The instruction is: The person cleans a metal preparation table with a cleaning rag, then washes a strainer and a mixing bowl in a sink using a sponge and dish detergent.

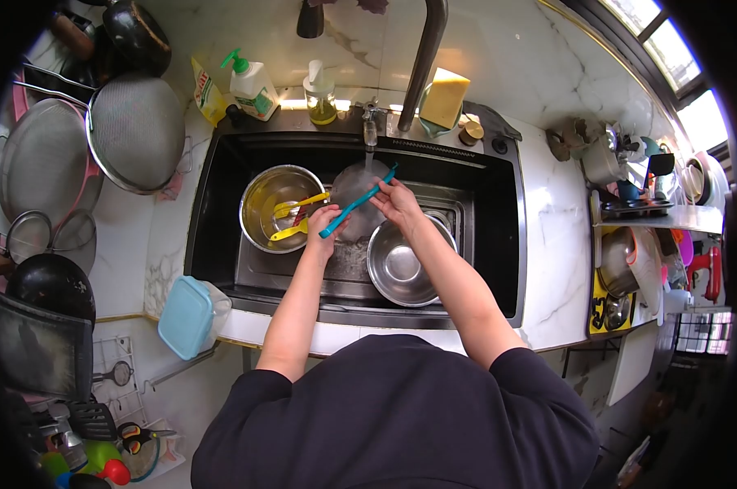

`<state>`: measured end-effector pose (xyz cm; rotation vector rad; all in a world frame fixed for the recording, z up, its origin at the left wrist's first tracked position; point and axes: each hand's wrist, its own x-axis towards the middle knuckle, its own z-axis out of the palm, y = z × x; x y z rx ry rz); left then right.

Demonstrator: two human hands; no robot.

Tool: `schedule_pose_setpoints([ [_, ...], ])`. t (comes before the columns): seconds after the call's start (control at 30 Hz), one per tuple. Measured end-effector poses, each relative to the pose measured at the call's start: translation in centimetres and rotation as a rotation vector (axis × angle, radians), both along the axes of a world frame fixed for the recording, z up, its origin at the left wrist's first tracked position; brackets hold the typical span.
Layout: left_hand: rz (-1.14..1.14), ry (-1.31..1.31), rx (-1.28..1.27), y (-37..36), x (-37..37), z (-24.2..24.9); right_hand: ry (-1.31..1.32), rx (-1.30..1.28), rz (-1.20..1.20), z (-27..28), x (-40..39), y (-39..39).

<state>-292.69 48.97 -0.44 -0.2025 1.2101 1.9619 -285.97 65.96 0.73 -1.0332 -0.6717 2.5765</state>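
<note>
Both my hands are over the sink, holding a long, slim teal utensil (pixel 358 201) whose exact kind I cannot make out. My left hand (pixel 326 226) grips its lower left end, and my right hand (pixel 398 204) pinches it near its upper right end. Water runs from the faucet (pixel 370 130) just behind it, onto a round, whitish item (pixel 348 178) partly hidden below my hands. Left of my left hand stands a steel bowl (pixel 250 200) with yellow-handled utensils (pixel 290 231) in it. Beneath my right forearm sits a second steel bowl (pixel 385 273).
The black sink (pixel 213 236) has a raised rim. Behind it stand a green-pump bottle (pixel 253 91), a soap dispenser (pixel 319 99) and a yellow sponge (pixel 445 98). A blue-lidded container (pixel 186 318) is at the front left. Strainers (pixel 136 134) hang left; a shelf (pixel 662 218) holds kitchenware right.
</note>
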Motion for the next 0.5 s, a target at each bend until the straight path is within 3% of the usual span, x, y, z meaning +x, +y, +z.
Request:
schedule_pose_setpoints([
  [0.27,-0.128,0.134,-0.148,0.3,0.2,-1.4,-0.063,0.034,0.014,-0.5,2.4,-0.3],
  [0.5,-0.182,0.191,-0.188,0.7,1.1,-0.8,-0.051,-0.084,-0.095,-1.7,4.2,-0.6],
])
